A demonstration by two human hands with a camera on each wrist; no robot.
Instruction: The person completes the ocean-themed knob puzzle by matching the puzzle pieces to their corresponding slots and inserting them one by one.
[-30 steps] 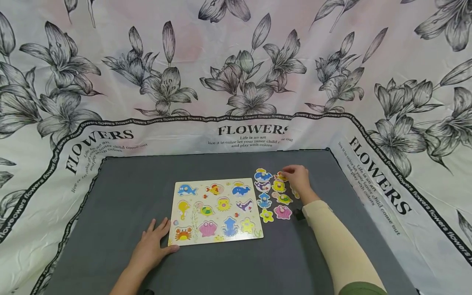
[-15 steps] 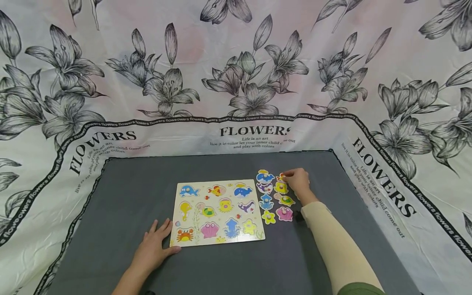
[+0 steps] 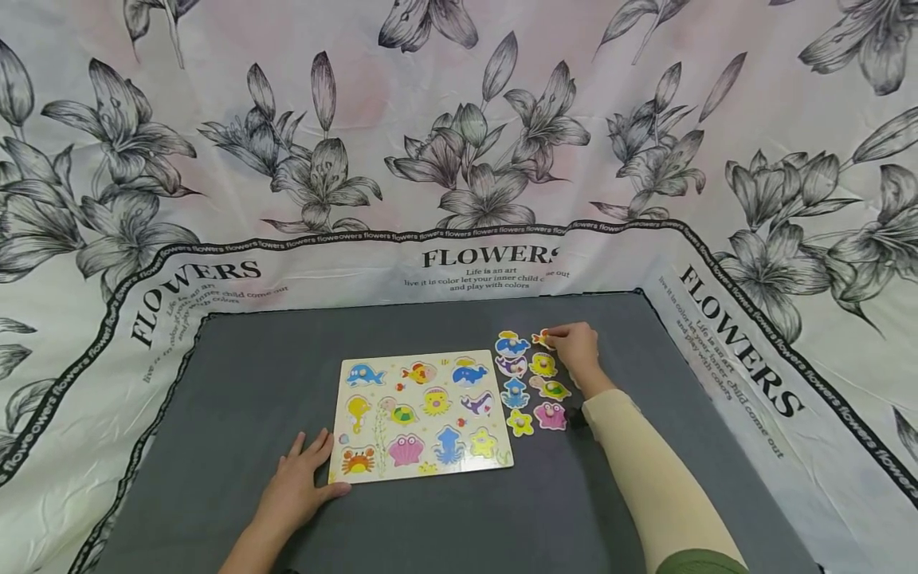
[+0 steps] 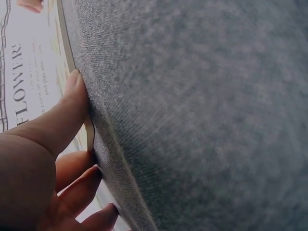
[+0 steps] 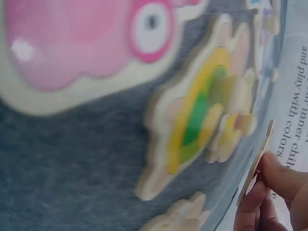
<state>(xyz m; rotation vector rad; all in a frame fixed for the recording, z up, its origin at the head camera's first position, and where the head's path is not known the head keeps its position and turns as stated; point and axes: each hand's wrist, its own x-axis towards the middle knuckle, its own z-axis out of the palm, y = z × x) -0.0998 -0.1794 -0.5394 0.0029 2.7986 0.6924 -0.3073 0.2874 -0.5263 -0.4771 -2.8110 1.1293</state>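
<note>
A wooden puzzle board (image 3: 380, 470) printed with sea animals lies on the grey table. My left hand (image 3: 290, 482) rests at its near left corner, fingers along the left side and thumb at the front edge. In the left wrist view that thumb (image 4: 72, 103) lies against the board's edge. To the right of the board, my right hand (image 3: 579, 351) pinches a red-and-yellow fish puzzle piece (image 3: 540, 339) at the back of the loose pieces. Seen from the right wrist, this piece (image 5: 256, 166) stands edge-on between thumb and fingers.
Two columns of loose knobbed pieces adjoin the board's right side, among them a blue whale (image 3: 512, 346), a yellow octopus (image 3: 543, 365), a green turtle (image 3: 552, 389) and a pink clam (image 3: 550, 415). Flower-printed cloth (image 3: 488, 271) borders the table.
My right hand has shifted slightly, and its pinched fish piece shows a little more to the left. A yellow piece seen beside the wrist earlier is now hidden. The left hand stays put.
</note>
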